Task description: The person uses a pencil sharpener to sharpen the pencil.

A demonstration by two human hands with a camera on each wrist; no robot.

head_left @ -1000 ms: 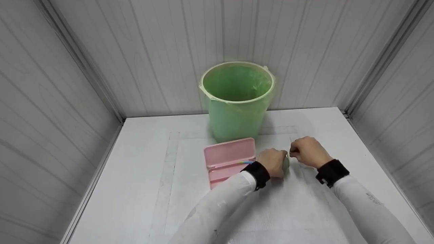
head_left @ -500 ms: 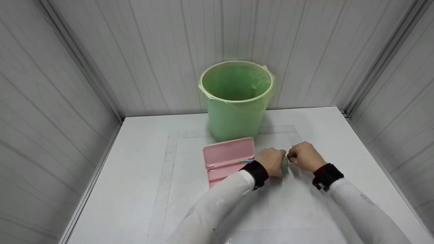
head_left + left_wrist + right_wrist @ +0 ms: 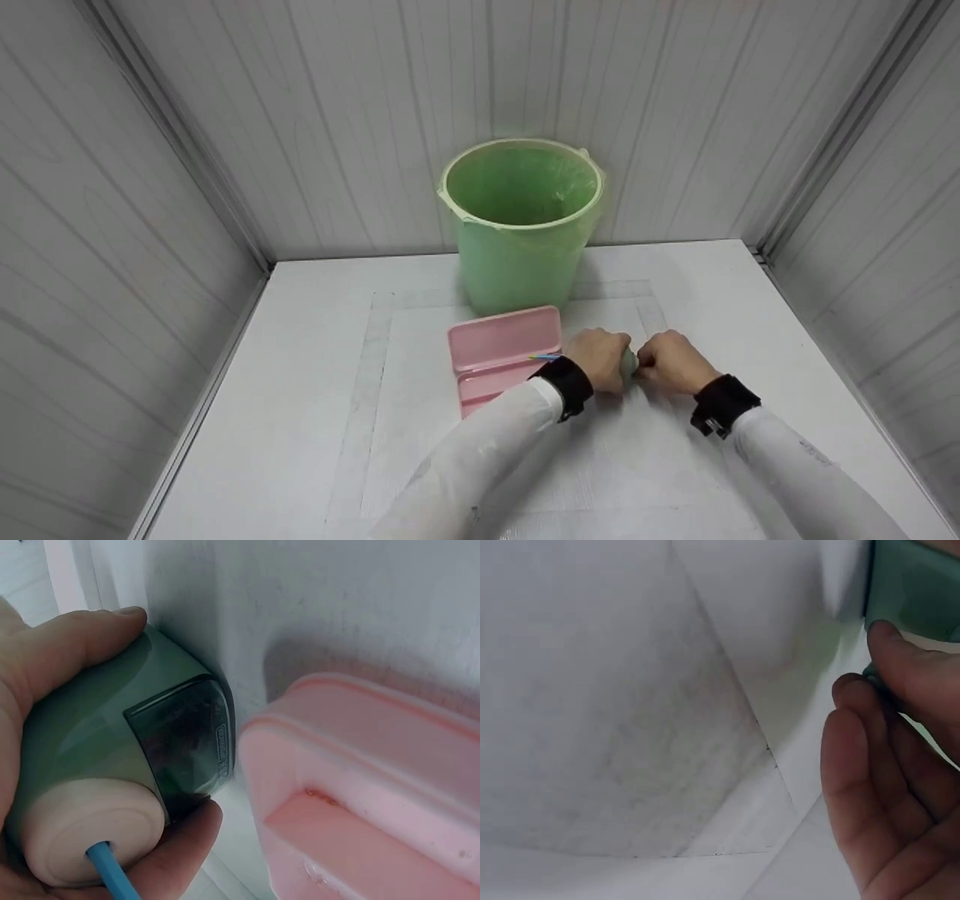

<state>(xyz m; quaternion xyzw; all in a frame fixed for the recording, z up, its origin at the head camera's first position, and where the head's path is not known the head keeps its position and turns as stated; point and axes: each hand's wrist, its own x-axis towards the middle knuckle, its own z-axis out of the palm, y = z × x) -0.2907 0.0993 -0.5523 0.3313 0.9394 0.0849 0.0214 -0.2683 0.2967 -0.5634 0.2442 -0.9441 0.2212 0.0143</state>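
Observation:
My left hand (image 3: 598, 361) grips a green pencil sharpener (image 3: 90, 712), with the thumb along one side and fingers curled round the other. The sharpener has a dark see-through shavings window (image 3: 184, 742) and a round cream face. A blue pencil (image 3: 111, 870) sticks out of the hole in that face; in the head view its yellow end points left over the pink case. On the sharpener's right side, my right hand (image 3: 675, 363) pinches a small dark green knob (image 3: 871, 673) between thumb and forefinger. The left hand covers most of the sharpener in the head view.
An open pink pencil case (image 3: 506, 341) lies just left of the left hand, partly behind the forearm. Behind it stands a green bin (image 3: 517, 270) with a clear liner, near the back wall. Grey panelled walls (image 3: 337, 112) enclose the white table (image 3: 300, 420).
My right hand has come down toward the front of the table beside the sharpener, still pinching. The left hand, sharpener and pencil have stayed nearly in place.

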